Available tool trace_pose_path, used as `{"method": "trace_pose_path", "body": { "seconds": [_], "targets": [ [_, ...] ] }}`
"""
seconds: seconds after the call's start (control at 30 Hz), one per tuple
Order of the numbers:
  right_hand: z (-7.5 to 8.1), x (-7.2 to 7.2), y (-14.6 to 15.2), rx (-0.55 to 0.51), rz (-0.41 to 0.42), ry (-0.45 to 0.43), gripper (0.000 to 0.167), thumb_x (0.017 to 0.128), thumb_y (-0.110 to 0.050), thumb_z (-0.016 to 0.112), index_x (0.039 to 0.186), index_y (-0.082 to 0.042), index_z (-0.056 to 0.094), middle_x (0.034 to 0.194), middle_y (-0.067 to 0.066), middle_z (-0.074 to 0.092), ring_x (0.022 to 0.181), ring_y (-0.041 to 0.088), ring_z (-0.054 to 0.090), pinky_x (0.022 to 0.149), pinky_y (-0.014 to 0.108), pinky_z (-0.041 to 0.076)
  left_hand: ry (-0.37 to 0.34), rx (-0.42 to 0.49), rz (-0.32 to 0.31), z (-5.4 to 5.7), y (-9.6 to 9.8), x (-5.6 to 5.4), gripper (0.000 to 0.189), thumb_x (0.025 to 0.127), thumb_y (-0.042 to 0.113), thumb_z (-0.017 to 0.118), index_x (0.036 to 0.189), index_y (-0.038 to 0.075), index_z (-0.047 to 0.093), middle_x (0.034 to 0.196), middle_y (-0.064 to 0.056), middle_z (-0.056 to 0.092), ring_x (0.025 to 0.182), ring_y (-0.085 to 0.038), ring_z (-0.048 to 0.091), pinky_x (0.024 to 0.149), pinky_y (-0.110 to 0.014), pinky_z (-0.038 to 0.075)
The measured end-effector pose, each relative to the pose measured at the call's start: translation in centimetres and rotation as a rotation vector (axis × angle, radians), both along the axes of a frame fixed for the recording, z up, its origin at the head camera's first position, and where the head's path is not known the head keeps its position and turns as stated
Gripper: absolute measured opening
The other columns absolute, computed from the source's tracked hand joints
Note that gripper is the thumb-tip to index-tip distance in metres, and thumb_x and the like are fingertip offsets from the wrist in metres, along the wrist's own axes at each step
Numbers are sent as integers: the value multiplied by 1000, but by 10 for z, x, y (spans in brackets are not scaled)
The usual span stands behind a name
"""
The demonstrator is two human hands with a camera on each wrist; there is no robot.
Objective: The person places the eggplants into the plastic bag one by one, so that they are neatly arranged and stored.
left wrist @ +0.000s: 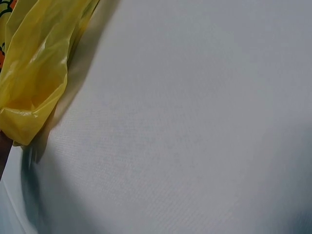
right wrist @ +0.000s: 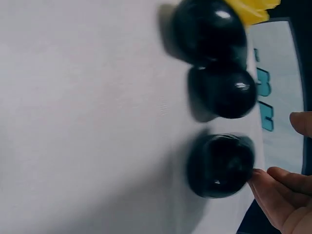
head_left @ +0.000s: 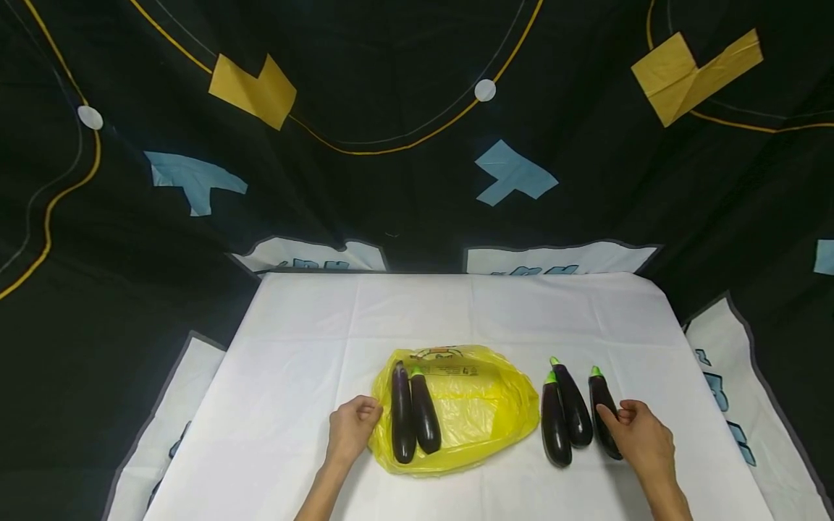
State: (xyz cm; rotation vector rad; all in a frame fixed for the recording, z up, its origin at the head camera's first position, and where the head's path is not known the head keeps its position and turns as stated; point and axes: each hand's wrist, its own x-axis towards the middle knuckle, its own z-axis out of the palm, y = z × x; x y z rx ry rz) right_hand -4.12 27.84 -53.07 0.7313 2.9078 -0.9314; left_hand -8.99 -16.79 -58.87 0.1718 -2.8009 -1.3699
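A yellow plastic bag point(head_left: 482, 412) lies spread on the white table, with two dark purple eggplants on its left part: a longer eggplant point(head_left: 402, 420) and, beside it, a shorter eggplant point(head_left: 426, 416). At the bag's left edge my left hand point(head_left: 352, 428) pinches the plastic; the left wrist view shows the gathered bag point(left wrist: 34, 73) at its left side. My right hand point(head_left: 641, 441) is at the rightmost eggplant point(head_left: 602, 405), thumb over it and apart from the fingers. In the right wrist view, fingertips point(right wrist: 258, 178) meet the side of that eggplant point(right wrist: 219, 165).
Two more eggplants, a front one point(head_left: 555, 427) and one just behind it point(head_left: 573, 405), lie side by side between the bag and my right hand. White cloth covers the table point(head_left: 293, 325). A dark patterned curtain point(head_left: 391, 202) hangs behind the far edge.
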Motion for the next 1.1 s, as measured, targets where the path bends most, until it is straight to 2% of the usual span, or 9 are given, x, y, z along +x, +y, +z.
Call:
{"method": "trace_pose_path", "body": {
  "seconds": [0.2, 0.5, 0.7, 1.1],
  "targets": [
    [-10, -1, 3, 44, -22, 26, 58, 88, -39, 64, 114, 13, 54, 99, 27, 64, 93, 44, 59, 76, 57, 43, 9, -3, -8, -1, -1, 0, 3, 84, 8, 70, 83, 6, 69, 73, 0, 68, 63, -8, 62, 55, -19, 50],
    [-15, -2, 13, 59, -19, -5, 57, 85, -31, 68, 115, 14, 52, 101, 30, 61, 94, 48, 56, 72, 57, 42, 8, -11, -12, -1, 0, -2, 4, 85, 9, 69, 83, 5, 69, 73, 0, 68, 63, -8, 62, 56, -19, 50],
    [-23, -2, 19, 52, -23, -38, 54, 82, -26, 69, 111, 16, 52, 95, 30, 60, 88, 47, 57, 70, 55, 42, -3, -6, -12, -1, -1, -2, 4, 85, 9, 69, 83, 5, 69, 73, 0, 68, 63, -8, 61, 55, -18, 50],
    [-29, -3, 22, 13, -64, -93, 55, 84, -32, 68, 109, 15, 53, 93, 28, 61, 92, 48, 54, 75, 54, 40, 0, -3, -1, 0, 0, -1, 5, 85, 10, 69, 82, 6, 69, 71, 1, 67, 61, -7, 61, 55, -19, 50]
  ]
}}
